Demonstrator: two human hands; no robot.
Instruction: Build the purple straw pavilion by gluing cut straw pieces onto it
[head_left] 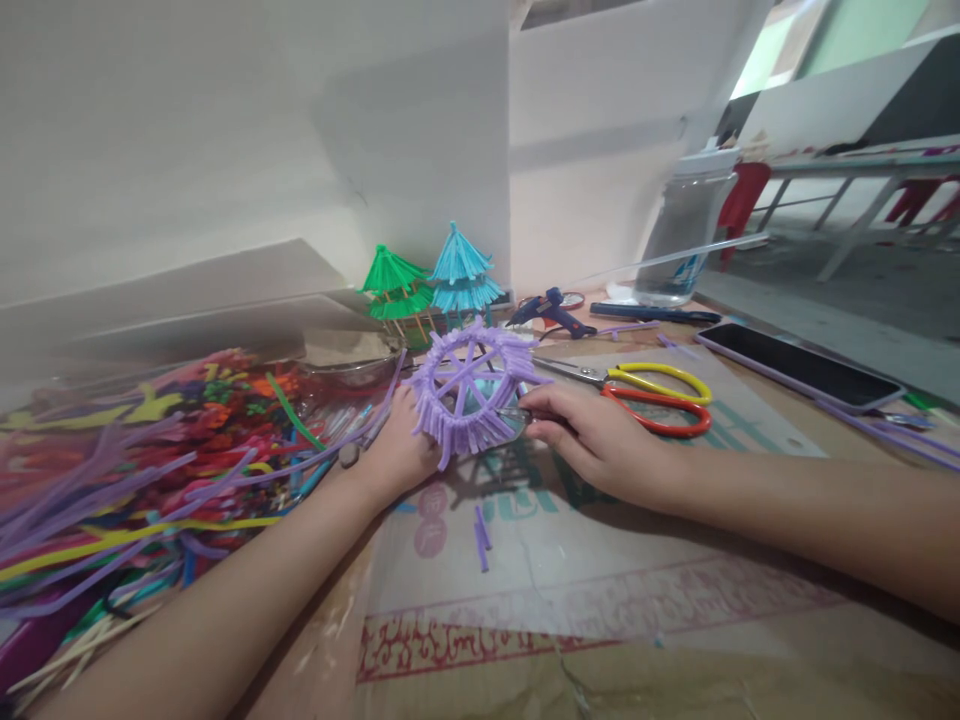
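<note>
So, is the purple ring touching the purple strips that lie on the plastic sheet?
Apart. The head view shows it: plastic sheet is visible between the purple ring and the purple strips.

- Wheel-shaped piece: fuzzy, matt pipe-cleaner strands.
- Slender tool: grey, metal-like.
- Green model and blue model: matt, fibrous roofs; the green one has wood-like legs.
- Scissors: metal blades, smooth plastic-looking handles.
- Glue gun: dark plastic.
- Phone: glossy black face.
- Bottle: clear, smooth plastic.
- Sheet: translucent, creased plastic.
- Bowl: shiny metal.
- Thin sticks: pale, wood-like.
</note>
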